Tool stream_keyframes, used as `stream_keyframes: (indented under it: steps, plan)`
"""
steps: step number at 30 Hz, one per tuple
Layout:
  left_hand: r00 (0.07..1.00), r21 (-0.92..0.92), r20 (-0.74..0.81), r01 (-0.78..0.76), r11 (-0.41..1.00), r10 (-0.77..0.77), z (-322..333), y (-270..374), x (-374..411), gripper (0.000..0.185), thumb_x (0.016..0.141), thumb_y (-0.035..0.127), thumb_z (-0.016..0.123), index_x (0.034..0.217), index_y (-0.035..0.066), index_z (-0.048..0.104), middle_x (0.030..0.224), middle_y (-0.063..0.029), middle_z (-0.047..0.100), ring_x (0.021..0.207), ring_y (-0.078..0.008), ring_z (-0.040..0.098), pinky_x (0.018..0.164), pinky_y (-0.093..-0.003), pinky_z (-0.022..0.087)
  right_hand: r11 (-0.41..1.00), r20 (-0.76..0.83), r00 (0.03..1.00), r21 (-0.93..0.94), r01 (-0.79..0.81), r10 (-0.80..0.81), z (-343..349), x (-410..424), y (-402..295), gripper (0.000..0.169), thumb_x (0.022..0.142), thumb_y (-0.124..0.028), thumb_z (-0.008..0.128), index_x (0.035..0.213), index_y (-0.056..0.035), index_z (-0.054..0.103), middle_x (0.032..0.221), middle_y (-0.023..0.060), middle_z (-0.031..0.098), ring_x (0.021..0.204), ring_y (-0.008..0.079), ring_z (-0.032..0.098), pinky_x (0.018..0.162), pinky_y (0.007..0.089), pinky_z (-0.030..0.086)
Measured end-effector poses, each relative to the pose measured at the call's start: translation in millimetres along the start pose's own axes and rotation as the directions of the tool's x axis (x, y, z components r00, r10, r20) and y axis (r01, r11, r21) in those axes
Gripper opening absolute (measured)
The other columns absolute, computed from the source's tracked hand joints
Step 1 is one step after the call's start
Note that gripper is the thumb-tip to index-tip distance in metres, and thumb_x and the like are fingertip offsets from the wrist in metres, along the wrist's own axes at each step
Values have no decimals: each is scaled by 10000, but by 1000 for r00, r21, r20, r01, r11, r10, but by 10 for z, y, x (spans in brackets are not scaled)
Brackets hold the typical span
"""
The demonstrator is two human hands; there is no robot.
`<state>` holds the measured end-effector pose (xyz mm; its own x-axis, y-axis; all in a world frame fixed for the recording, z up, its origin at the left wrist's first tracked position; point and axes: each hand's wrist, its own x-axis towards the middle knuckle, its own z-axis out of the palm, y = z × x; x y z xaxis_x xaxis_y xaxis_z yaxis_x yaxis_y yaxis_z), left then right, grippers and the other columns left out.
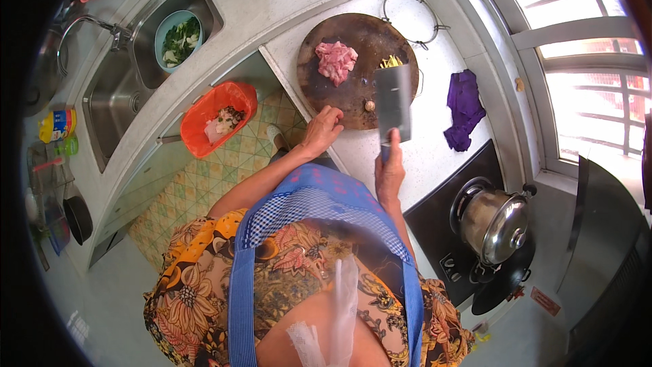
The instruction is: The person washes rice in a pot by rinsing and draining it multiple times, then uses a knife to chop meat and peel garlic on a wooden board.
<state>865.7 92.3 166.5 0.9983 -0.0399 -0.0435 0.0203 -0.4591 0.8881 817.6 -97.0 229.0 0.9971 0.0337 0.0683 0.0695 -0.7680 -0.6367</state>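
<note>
My right hand (390, 169) grips the dark handle of a Chinese cleaver (392, 97), whose broad blade lies over the right side of a round wooden chopping board (331, 104). Just past the blade's far end is a small pile of yellow strips, perhaps sliced ginger (391, 61). Pieces of raw pink meat (336, 62) sit in a heap on the board's left half. A small round garlic-like piece (370, 106) rests left of the blade. My left hand (324, 127) is at the board's near left edge, fingers curled; whether they pinch anything is hidden.
An orange-red waste bin (191, 132) hangs by the counter's left edge. Beyond it, a sink (114, 107) contains a bowl of greens (181, 41). Right of the board are a wire rack (437, 26), a purple cloth (464, 109) and a lidded steel pot (491, 224) on the hob (438, 234).
</note>
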Motion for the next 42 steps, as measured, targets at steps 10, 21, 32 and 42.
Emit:
stream_keyframes:
  steps: [10,21,32,42]
  plan:
    - [998,48,-18,-53,997,54,105,-75,29,177,707,7,572,877,33,526,824,-122,522,759,-301,564,658,-400,459,995,146,989,-103,-15,30,4,-50,20,820,713,95,463,1405,-264,209,879,170,526,720,335,568,626,407,453]
    - [999,101,15,-37,994,36,159,-92,47,198,712,11,561,902,40,514,859,-124,514,774,-334,552,666,-423,452,987,198,978,-159,-33,64,127,-48,202,816,709,78,467,1410,-246,201,834,165,518,686,331,559,611,409,451]
    - [999,89,2,-49,995,49,145,-58,87,187,696,-2,548,874,43,510,848,-130,515,764,-339,552,658,-437,448,969,281,954,-244,-38,108,212,-74,374,829,712,79,468,1414,-253,179,838,174,509,664,351,553,605,430,447]
    - [999,70,-7,-46,996,47,139,-32,132,182,687,-4,551,859,46,520,818,-118,522,745,-320,557,641,-418,450,966,275,952,-250,-63,133,275,-24,397,832,704,75,469,1411,-260,186,859,174,525,682,341,557,615,428,446]
